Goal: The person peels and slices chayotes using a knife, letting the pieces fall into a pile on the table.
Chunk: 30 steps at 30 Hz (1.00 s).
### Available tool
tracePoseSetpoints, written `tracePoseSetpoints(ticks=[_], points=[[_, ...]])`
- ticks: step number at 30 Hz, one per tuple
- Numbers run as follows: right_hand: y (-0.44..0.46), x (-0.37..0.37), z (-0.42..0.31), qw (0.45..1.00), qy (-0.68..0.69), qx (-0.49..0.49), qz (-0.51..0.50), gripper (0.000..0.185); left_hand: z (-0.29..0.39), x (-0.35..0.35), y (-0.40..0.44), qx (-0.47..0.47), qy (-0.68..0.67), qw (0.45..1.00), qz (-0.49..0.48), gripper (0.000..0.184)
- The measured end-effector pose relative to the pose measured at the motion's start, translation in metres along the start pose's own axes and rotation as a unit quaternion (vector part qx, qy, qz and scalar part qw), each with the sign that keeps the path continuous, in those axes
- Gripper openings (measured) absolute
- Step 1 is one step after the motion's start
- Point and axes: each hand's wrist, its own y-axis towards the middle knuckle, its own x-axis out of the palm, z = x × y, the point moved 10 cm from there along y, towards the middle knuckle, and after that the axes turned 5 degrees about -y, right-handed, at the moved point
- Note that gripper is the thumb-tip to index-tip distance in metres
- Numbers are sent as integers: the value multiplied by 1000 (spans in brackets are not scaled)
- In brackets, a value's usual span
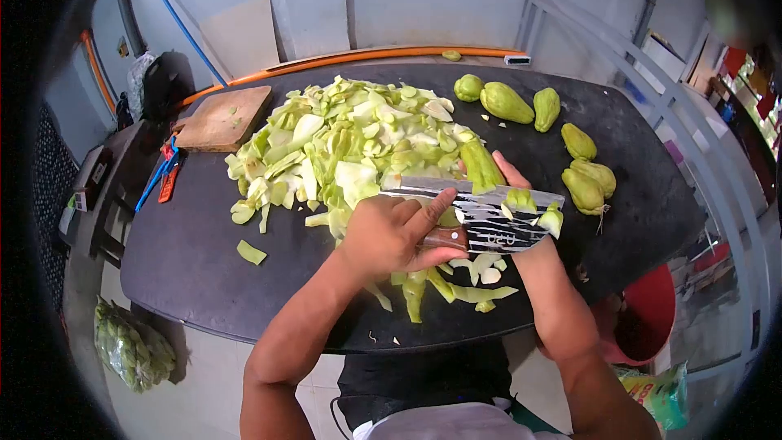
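Note:
My left hand (389,232) is closed around the brown wooden handle of a cleaver (509,226), one finger lying along the top of its wide blade. The blade points right, over my right hand (511,171), which is mostly hidden behind it. In that right hand is a green chayote (482,166), its lower part at the blade's upper edge. Small chayote bits cling to the blade. Left of the blade rises a large pile of sliced chayote (358,143). Below the cleaver, peel strips (415,293) and pale slices lie on the dark table (195,253).
Several whole chayotes (507,103) rest at the table's right and back. A wooden cutting board (224,118) and an orange-handled tool (168,179) lie at the left. A red bucket (664,310) stands below right; a filled plastic bag (130,346) sits on the floor left.

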Motion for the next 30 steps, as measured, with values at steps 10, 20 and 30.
tracePoseSetpoints(ticks=[10,20,30], points=[[13,-16,5,999,-26,-19,-27,38,-27,-1,-9,-64,21,997,-37,81],[5,-20,6,999,-15,31,-5,40,-105,-20,-38,-249,53,967,16,64],[-4,-23,-54,879,-349,-282,160,42,0,1,5,-58,-40,997,16,76]])
